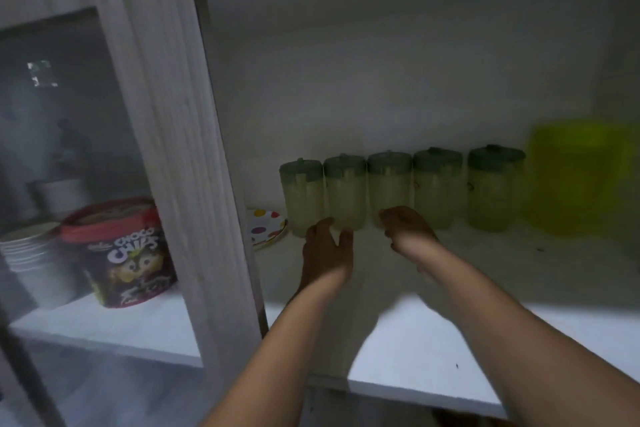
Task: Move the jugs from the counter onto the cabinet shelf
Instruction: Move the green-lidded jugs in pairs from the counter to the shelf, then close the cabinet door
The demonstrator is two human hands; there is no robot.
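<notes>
Five lidded jugs [391, 191] stand in a row at the shelf's [485, 333] back, contents unclear. Left hand [327, 250] grip loosely open at the second jug's base; right hand [407, 227] curled, cannot tell.

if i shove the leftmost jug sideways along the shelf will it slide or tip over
The leftmost jug looks tall and narrow, so a push near its green lid would probably tip it; a low push should slide it. It looks like translucent plastic, so likely light and easy to topple, though its contents are unclear. Moving right, it would probably meet the next jug, which stands right beside it.
</notes>
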